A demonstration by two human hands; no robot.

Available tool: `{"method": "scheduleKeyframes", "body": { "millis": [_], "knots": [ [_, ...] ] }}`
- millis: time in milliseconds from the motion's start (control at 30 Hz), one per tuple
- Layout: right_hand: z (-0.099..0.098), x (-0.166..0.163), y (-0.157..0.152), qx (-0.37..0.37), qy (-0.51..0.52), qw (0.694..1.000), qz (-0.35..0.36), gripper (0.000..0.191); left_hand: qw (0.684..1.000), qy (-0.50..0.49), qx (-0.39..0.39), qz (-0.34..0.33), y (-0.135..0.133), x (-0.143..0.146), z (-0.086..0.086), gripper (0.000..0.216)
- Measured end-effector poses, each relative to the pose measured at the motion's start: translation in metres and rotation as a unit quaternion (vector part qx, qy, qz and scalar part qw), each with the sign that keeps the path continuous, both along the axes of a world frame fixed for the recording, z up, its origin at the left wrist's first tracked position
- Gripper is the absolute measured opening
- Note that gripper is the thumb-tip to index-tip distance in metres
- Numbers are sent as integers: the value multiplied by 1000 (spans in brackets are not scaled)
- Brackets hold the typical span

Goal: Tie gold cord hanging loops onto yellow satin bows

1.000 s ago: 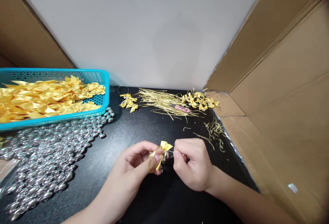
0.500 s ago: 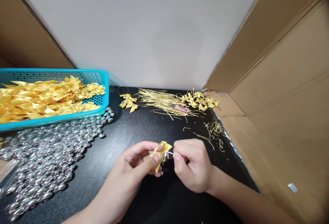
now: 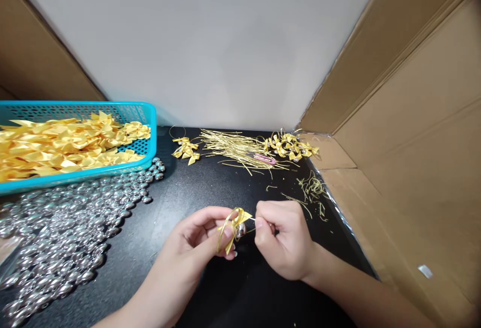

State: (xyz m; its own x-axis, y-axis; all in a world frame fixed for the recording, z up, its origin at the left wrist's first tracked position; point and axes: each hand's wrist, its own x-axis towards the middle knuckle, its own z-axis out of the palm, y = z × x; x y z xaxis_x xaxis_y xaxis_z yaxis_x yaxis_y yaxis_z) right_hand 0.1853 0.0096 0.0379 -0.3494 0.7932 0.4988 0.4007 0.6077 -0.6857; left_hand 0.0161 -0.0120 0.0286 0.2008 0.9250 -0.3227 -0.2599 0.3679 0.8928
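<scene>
Lower centre of frame: your left hand [image 3: 203,237] is closed in a pinch on the yellow bow [image 3: 241,215] and its gold loop [image 3: 221,233]. Your right hand [image 3: 282,242], just to its right, pinches what appears to be the thread end [image 3: 253,219]; the thread runs horizontally between both grips.

Left hand [image 3: 197,241] is held low and central, palm turned inward, thumb and forefinger pinched closed at the tips, other fingers curled beneath. Right hand [image 3: 285,245] faces it, just beside, knuckles up, thumb and forefinger likewise pinched closed. Left forearm [image 3: 150,303] and right forearm [image 3: 361,293] are bare and converge from the lower edge.
</scene>
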Motion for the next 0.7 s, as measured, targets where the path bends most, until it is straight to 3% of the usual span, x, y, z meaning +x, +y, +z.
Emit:
{"method": "scheduleKeyframes", "body": {
  "millis": [300, 700],
  "knots": [
    [1, -1, 0, -8, -12, 1000, 8, 30, 1000, -7, 5, -8, 0, 0, 0, 21],
    [-1, -1, 3, -53, 26, 993, 105, 29, 1000, -19, -4, -13, 0, -1, 1, 19]
  ]
}}
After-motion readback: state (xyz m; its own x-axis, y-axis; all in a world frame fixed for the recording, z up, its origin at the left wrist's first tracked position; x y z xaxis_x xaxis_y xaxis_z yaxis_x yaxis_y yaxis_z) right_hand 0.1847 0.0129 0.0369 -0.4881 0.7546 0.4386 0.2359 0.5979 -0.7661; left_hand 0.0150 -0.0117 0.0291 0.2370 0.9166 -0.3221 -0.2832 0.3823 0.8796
